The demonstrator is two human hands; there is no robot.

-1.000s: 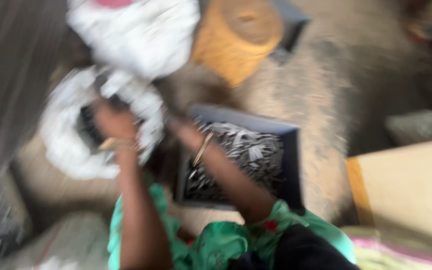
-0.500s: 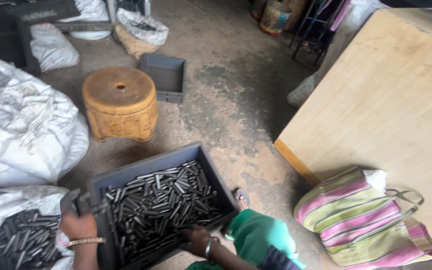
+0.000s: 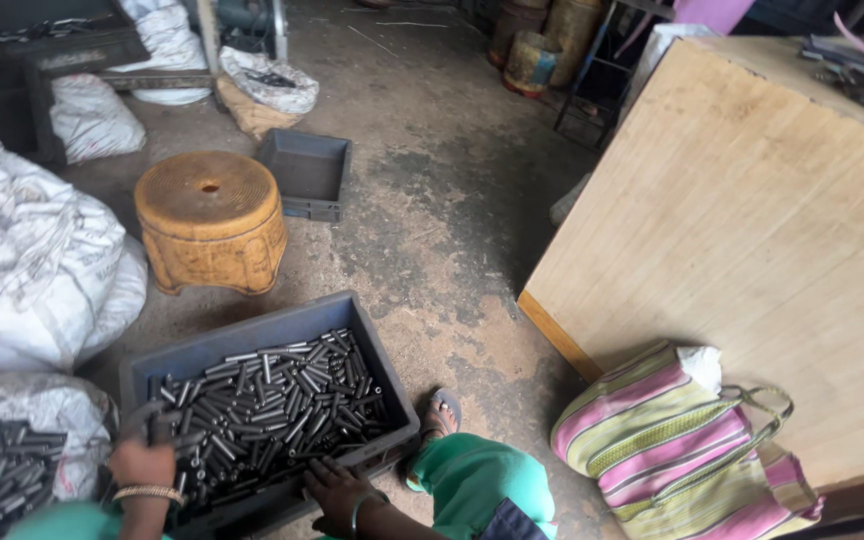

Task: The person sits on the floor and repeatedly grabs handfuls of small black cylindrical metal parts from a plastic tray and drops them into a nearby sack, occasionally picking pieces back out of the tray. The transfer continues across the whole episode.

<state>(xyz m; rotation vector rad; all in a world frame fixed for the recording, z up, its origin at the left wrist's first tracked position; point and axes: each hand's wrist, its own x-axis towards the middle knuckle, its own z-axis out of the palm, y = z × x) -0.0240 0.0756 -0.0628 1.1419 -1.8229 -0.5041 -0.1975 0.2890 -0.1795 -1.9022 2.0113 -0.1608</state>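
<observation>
A dark grey plastic crate (image 3: 252,338) sits on the floor in front of me, filled with several short dark metal tubes (image 3: 272,400). My left hand (image 3: 142,462), with a bangle on the wrist, grips the crate's near left corner. My right hand (image 3: 337,488) holds the crate's near right edge, fingers curled over the rim. A white sack (image 3: 12,445) at the lower left lies open and holds more of the same tubes.
A yellow plastic stool (image 3: 212,218) stands beyond the crate, and an empty grey crate (image 3: 304,172) behind it. Big white sacks (image 3: 32,260) lie at left. A wooden table (image 3: 752,230) fills the right, a striped bag (image 3: 682,450) beside it. My sandalled foot (image 3: 439,412) is by the crate.
The view swung from the sack at left toward the crate and then steadied. Both hands left the sack and came to the crate's near edge.
</observation>
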